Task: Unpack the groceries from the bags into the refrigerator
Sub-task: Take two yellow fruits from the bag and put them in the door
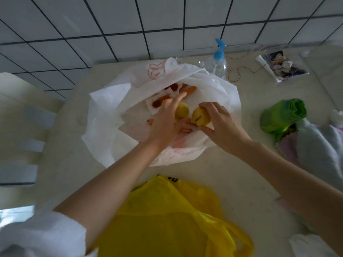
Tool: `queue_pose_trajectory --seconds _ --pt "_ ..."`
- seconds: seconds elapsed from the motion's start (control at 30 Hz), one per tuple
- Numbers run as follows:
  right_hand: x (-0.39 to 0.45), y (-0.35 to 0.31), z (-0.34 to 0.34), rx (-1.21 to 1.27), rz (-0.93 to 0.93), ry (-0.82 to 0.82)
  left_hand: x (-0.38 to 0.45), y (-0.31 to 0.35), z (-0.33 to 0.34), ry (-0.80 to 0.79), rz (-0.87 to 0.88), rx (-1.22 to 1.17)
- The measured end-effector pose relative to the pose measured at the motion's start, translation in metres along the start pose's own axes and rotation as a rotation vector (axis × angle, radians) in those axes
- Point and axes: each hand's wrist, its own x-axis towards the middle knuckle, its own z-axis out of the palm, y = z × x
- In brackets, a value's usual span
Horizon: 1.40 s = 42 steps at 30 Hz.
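Seen from the head camera, a person reached with both bare hands into an opened white plastic bag point(104, 115) spread on a pale countertop point(70, 160). The right hand point(220, 125) curled its fingers and thumb around a yellow round fruit with a dark stem point(200, 116), gripping it just above the bag's floor. The left hand point(167, 117) lay over a second yellow fruit point(182, 110), its fingers reaching forward; whether they gripped the fruit or only covered it could not be told. The two fruits sat just beside each other at the middle of the bag. Carrots point(190, 89) lay farther back inside the same bag, with another carrot end point(150, 121) showing beside the left hand. A yellow plastic bag point(167, 219) lay on the counter nearer the person, between the forearms. A green bag point(280, 115) sat to the right, well apart from the white one. A clear pump bottle with a blue top point(218, 60) stood behind the white bag, near the tiled wall point(167, 17).
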Motion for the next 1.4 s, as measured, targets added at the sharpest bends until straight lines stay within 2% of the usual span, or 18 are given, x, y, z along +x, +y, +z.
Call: queue_pose_trajectory --seconds 0.07,0.13,0.23,0.47,0.7,0.8,1.13,1.4 --pt "-0.017 -0.024 -0.003 0.099 0.015 0.022 -0.030 0.012 -0.016 0.080 -0.071 -0.207" --pt "-0.036 -0.051 -0.003 0.184 0.032 0.030 -0.063 0.021 -0.032 0.158 -0.166 -0.316" --pt "-0.070 -0.094 0.004 0.286 0.037 0.017 -0.120 0.030 -0.058 0.271 -0.288 -0.322" --pt "-0.151 -0.199 0.035 0.464 -0.025 -0.053 -0.280 0.041 -0.117 0.504 -0.349 -0.340" --pt "-0.229 -0.313 0.072 0.484 -0.191 -0.169 -0.455 0.051 -0.159 0.759 -0.480 -0.472" --pt "-0.271 -0.364 0.092 0.463 -0.268 -0.189 -0.534 0.051 -0.168 0.856 -0.534 -0.457" --pt "-0.399 -0.504 0.165 0.587 -0.400 -0.481 -0.768 0.039 -0.179 1.107 -0.749 -0.360" --pt "-0.459 -0.588 0.225 0.630 -0.452 -0.728 -0.871 0.024 -0.202 1.331 -0.858 -0.344"
